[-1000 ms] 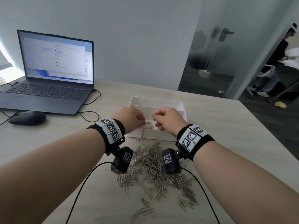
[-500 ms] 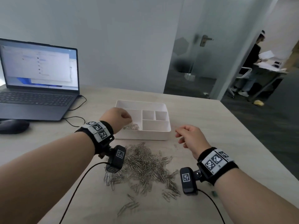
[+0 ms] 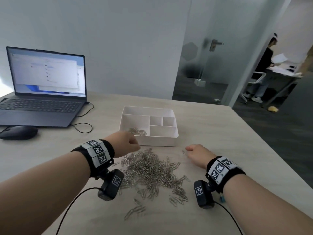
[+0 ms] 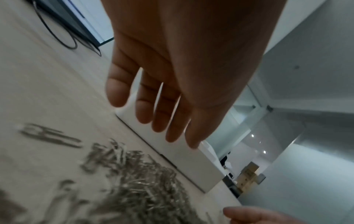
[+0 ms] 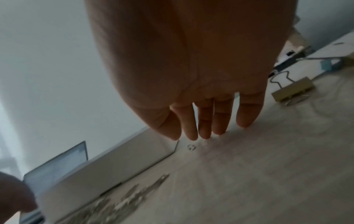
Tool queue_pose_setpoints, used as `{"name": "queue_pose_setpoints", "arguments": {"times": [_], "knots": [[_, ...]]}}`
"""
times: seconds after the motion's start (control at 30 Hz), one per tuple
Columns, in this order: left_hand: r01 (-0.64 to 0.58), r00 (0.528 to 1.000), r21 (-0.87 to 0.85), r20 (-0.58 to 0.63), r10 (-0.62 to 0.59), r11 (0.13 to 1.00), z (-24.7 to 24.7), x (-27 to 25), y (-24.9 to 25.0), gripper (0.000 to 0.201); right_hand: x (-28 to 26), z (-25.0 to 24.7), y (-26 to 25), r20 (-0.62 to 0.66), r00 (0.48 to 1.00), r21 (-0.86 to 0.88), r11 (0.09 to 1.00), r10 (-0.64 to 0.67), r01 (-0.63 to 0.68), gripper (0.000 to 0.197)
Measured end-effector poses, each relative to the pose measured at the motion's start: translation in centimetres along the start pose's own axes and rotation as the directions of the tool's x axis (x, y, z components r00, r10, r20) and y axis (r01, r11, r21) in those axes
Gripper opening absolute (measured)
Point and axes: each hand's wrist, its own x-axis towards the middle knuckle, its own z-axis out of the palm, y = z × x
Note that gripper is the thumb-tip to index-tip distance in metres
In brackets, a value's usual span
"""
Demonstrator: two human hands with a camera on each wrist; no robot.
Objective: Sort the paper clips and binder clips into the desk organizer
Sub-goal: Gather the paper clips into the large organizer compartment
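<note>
A white desk organizer (image 3: 157, 141) stands mid-table, with a few paper clips (image 3: 138, 132) lying in its large left compartment. In front of it a big pile of silver paper clips (image 3: 152, 170) is spread on the table. My left hand (image 3: 130, 144) hovers over the pile's far edge, by the organizer's near-left corner; its fingers (image 4: 162, 121) hang straight and hold nothing. My right hand (image 3: 190, 150) is low at the right of the pile, beside a single stray clip (image 3: 183, 152), with its fingers (image 5: 206, 130) pointing straight down and nothing in them. A tan binder clip (image 5: 293, 91) lies to its right.
An open laptop (image 3: 45, 92) and a dark mouse (image 3: 18, 132) sit at the left, with a black cable (image 3: 83, 122) looping toward the organizer. A blue clip (image 5: 329, 65) lies past the tan one. The table's right edge (image 3: 271, 150) borders a dark floor; a person stands beyond the glass door.
Both hands have drawn back from over the organizer. The right hand swung right and down to the table. The left came back to the pile's far edge.
</note>
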Motion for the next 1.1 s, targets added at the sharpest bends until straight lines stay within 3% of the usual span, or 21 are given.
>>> {"name": "queue_pose_setpoints", "arguments": {"times": [0.1, 0.17, 0.23, 0.3, 0.47, 0.53, 0.7, 0.83, 1.1], "knots": [[0.09, 0.981, 0.219, 0.149, -0.124, 0.972, 0.7, -1.0, -0.8, 0.089, -0.8, 0.9, -1.2, 0.078, 0.996, -0.204, 0.978, -0.04, 0.055, 0.053], [0.134, 0.955, 0.313, 0.214, -0.207, 0.94, 1.3, -1.8, -0.9, 0.113, -1.9, 1.5, -2.1, 0.132, 0.987, -0.236, 0.964, -0.096, 0.125, 0.069], [0.138, 0.946, 0.356, 0.228, -0.229, 0.924, 2.1, -2.6, -0.6, 0.117, -3.0, 2.2, -2.9, 0.201, 0.969, -0.241, 0.952, -0.142, 0.19, 0.097], [0.122, 0.952, 0.351, 0.222, -0.209, 0.928, 2.8, -3.2, 0.0, 0.12, -3.9, 2.7, -3.9, 0.25, 0.953, -0.237, 0.944, -0.171, 0.232, 0.11], [0.068, 0.971, 0.266, 0.203, -0.125, 0.962, 4.0, -3.6, 2.3, 0.122, -4.9, 4.4, -5.8, 0.268, 0.925, -0.27, 0.901, -0.269, 0.341, 0.108], [0.033, 0.974, 0.244, 0.208, -0.086, 0.969, 4.3, -3.5, 3.6, 0.116, -5.1, 4.9, -6.3, 0.24, 0.921, -0.267, 0.892, -0.306, 0.365, 0.099], [-0.025, 0.973, 0.201, 0.229, -0.022, 0.979, 4.5, -3.3, 5.3, 0.061, -4.8, 5.4, -7.0, 0.183, 0.917, -0.2, 0.9, -0.353, 0.387, 0.063], [-0.039, 0.986, 0.172, 0.167, 0.01, 0.984, 4.6, -3.0, 4.8, 0.047, -4.8, 5.6, -7.1, 0.128, 0.908, -0.143, 0.899, -0.399, 0.415, 0.03], [-0.042, 0.998, 0.004, 0.049, 0.041, 0.999, 4.2, -2.6, 2.5, 0.017, -4.0, 5.7, -7.3, 0.079, 0.934, -0.023, 0.936, -0.348, 0.351, 0.014]]}}
